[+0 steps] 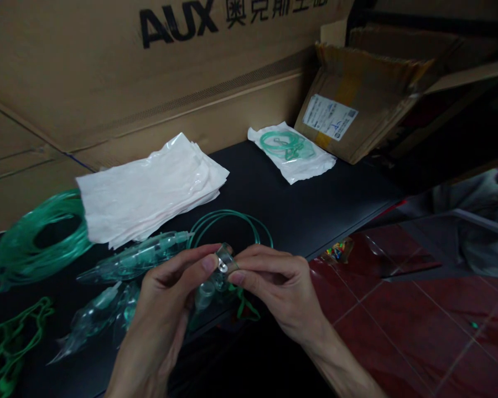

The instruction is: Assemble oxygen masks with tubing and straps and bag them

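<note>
Between the fingertips of both hands is a clear greenish oxygen mask (225,257), its small shiny metal nose clip facing me. My left hand (170,290) pinches one side, thumb against the clip. The other edge is pinched by my right hand (276,279). Most of the mask is hidden behind my fingers. A green elastic strap (248,309) dangles beneath my right hand. Thin green tubing (236,213) loops on the dark table just beyond; where its end goes, I cannot tell. Left of my hands lie several stacked clear green masks (139,258) and more masks (93,315).
White pouches (149,188) are stacked behind the masks. A packed mask pouch (292,152) lies by an open carton (352,105). Coiled green tubing (45,243) and green elastic straps (12,342) sit at left. A large cardboard box (149,83) forms the back. Red tiles (398,331) cover the floor.
</note>
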A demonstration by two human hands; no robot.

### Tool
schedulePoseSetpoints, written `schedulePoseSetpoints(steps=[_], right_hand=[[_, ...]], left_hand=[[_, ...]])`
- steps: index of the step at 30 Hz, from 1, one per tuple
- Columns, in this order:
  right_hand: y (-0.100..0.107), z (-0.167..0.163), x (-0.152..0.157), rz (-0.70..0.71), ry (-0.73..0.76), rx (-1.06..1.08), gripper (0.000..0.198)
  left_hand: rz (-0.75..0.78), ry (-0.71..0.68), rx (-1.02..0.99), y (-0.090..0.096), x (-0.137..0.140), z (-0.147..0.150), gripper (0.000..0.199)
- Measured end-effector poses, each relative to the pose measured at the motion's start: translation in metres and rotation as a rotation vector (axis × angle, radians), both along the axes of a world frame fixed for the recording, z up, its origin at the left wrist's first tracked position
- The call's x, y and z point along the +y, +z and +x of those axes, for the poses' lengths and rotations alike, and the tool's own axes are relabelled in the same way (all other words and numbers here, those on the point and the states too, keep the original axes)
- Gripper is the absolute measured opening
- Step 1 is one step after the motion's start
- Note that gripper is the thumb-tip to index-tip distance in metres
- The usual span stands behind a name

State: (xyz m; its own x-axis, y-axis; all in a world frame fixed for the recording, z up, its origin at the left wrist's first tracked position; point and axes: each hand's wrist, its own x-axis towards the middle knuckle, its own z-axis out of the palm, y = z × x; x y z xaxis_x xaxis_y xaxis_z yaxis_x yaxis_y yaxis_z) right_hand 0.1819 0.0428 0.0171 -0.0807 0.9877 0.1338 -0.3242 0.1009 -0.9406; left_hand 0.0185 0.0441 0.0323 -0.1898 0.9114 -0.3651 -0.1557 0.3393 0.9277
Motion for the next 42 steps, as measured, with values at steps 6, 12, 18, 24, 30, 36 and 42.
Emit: schedulePoseSetpoints(steps=[6,12,18,24,30,36,42], right_hand=[[-0.001,0.004,-0.001,0.047,-0.04,-0.085,0.01],[0.0,0.005,-0.007,0.068,-0.003,-0.113,0.015],[-0.001,0.005,-0.014,0.043,0.095,-0.077,0.017],[-0.011,0.004,-0.019,0.045,0.032,-0.097,0.015],[-0.013,0.009,-0.024,-0.051,0.043,-0.017,0.012],[-0.013,0.01,-0.018,-0.043,-0.022,-0.029,0.007],[-0.009,0.012,-0.01,-0.022,0.076,-0.095,0.004]], left_hand=[[0.166,-0.102,0.185,0.003,-0.004,0.004,0.02],[0.278,-0.162,0.259,0.007,-0.01,0.004,0.02],[0.505,-0.074,0.433,-0.001,-0.023,0.01,0.022],[0.675,0.027,0.443,-0.014,-0.028,0.017,0.023],[0.742,-0.129,0.515,-0.025,-0.022,0.008,0.034],[0.719,-0.244,0.439,-0.025,-0.021,0.009,0.025],[0.663,-0.275,0.432,-0.016,-0.015,0.002,0.02]])
